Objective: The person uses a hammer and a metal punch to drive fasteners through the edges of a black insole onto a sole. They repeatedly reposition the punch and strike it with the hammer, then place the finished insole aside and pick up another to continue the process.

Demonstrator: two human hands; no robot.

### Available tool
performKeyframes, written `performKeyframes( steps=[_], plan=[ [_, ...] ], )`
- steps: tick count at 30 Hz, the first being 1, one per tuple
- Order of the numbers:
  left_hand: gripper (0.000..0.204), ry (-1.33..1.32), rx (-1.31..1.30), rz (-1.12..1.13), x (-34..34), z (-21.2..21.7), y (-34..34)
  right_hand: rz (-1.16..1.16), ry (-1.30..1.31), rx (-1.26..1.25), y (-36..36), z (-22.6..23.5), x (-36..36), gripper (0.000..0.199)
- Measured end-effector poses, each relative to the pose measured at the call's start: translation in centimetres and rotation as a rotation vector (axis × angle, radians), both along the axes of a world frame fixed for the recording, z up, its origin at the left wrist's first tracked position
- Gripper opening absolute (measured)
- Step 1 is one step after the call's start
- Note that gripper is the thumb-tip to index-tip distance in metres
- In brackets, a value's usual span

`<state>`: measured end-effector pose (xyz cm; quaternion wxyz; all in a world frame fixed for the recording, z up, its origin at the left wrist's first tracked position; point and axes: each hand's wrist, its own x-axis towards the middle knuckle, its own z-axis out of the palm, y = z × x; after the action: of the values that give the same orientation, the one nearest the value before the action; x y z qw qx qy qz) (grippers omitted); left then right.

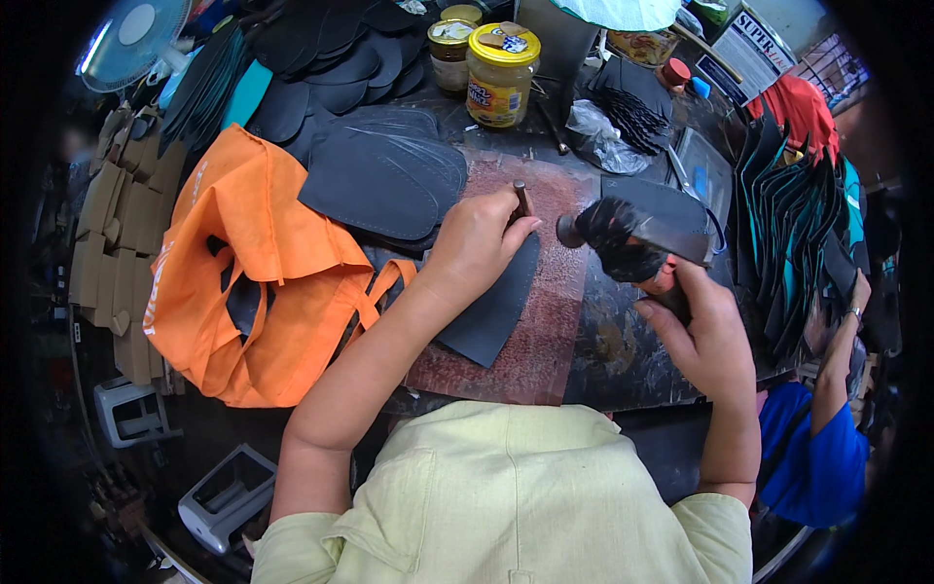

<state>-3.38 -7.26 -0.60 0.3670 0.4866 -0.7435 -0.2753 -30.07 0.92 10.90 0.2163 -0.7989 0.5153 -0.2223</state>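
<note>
My left hand (472, 241) is closed around a short metal punch (523, 198), whose top end sticks up past the fingers. Its lower tip is hidden behind the hand. Under that hand lies a curved dark leather-like piece (494, 313), flat on a worn reddish-brown mat (556, 336). My right hand (708, 336) grips a hammer (628, 238) wrapped in black near its head. The round striking face points left, a short way right of the punch and apart from it. A stack of similar black pieces (384, 180) rests just beyond my left hand.
An orange cloth bag (263, 282) sits left of my forearm. Yellow-lidded jars (498, 88) stand at the back, near more black pieces (341, 58). To the right are a black panel (657, 200), hanging dark pieces (778, 234) and another person's arm (839, 360).
</note>
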Motion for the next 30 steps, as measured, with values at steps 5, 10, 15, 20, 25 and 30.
performKeyframes(
  steps=[5, 10, 15, 20, 25, 30],
  plan=[
    [0.015, -0.077, -0.070, -0.004, -0.2, 0.2, 0.2, 0.009, -0.450, -0.177, -0.1, -0.3, 1.7, 0.044],
    [0.017, -0.057, -0.175, -0.061, -0.6, -0.3, 0.8, 0.068, -0.069, -0.220, -1.6, -1.8, 2.9, 0.038],
    [0.019, -0.045, -0.165, -0.008, -0.6, -0.6, 0.9, 0.047, 0.045, -0.076, -2.1, -0.2, 2.8, 0.046],
    [0.017, -0.021, -0.040, -0.020, -0.4, -0.6, 0.3, 0.020, -0.048, -0.038, -1.3, 1.5, 2.1, 0.043],
    [0.020, -0.101, -0.058, -0.036, -0.4, -0.3, 0.5, 0.019, -0.406, -0.183, -0.5, 0.3, 2.0, 0.048],
    [0.017, -0.079, -0.201, -0.084, -0.7, -0.1, 0.9, 0.034, 0.038, -0.105, -1.6, -1.5, 2.5, 0.049]
  ],
)
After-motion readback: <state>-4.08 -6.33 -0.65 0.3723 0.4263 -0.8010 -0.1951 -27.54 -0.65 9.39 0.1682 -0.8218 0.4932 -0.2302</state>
